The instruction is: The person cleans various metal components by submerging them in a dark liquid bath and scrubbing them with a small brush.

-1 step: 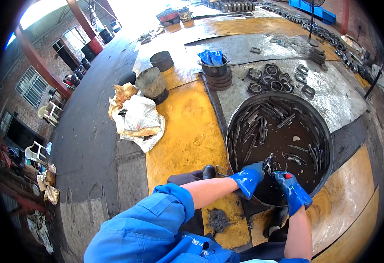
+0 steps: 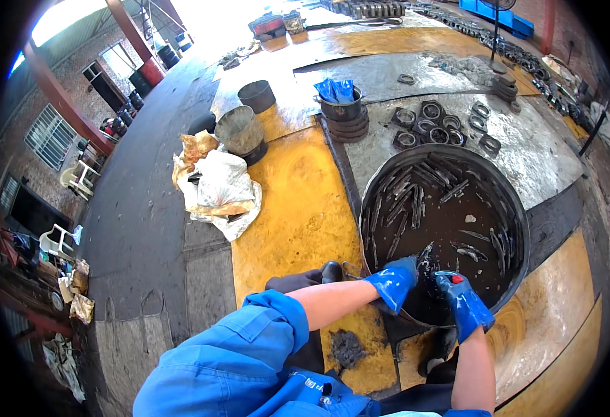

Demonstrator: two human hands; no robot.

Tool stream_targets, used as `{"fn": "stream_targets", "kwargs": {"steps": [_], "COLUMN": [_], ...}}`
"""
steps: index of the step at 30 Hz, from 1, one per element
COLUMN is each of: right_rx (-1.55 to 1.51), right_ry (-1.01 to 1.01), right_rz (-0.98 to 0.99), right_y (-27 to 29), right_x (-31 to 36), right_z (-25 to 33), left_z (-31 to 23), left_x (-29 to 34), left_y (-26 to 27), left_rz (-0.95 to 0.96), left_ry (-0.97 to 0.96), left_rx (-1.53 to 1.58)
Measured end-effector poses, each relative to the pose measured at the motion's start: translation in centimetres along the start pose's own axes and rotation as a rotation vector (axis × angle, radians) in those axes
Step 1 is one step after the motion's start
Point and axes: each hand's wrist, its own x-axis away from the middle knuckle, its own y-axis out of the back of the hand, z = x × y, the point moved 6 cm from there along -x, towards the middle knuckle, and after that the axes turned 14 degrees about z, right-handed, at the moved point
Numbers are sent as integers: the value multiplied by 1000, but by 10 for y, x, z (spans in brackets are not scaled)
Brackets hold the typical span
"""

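What I make out least well from here is the dark, wet, ragged-edged strip at the fingertips of my left hand, which wears a wet blue rubber glove. The strip's lower end is lost among shiny splashes and dark liquid, and since the back of the glove covers the fingers, I cannot tell whether they are closed on it. My right hand, gloved the same way, is curled shut around a small red piece; only a bit of that shows, so I can't say what kind of thing it is.

Both hands are over the near part of a big round dark-walled basin, close together but apart. My left forearm slants in from the lower left, bare below a rolled-up blue cloth sleeve; the right forearm rises steeply from the bottom edge, which cuts it off. Murky brown liquid fills the basin floor, hiding the undersides of more long dark strips, loosely scattered toward the far side and along the right wall. Just beyond the rim, dark metal ring-shaped parts lie crowded, partly covering each other.
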Motion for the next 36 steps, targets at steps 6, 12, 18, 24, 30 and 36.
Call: {"fn": "stream_targets", "kwargs": {"steps": [6,12,18,24,30,36], "right_rx": [443,1020,1442,1138,469,258], "right_ry": [185,345,671,371,335,250], "right_rz": [-110,-70,-104,-131,-225,-164], "right_y": [-19,-34,-52,-42,-20,6], "right_x": [-9,7,26,23,8,-7], "right_z": [4,43,61,66,51,21], "left_z": [-2,8,-3,-16,-23,-3], "left_x": [-4,-17,-13,18,36,6], "left_y": [4,17,36,56,62,41], "left_rz": [51,242,271,142,83,-120], "left_ry": [-84,-273,-459,-259,-130,-163], "left_rx": [-31,-308,-398,-233,-49,271]}}
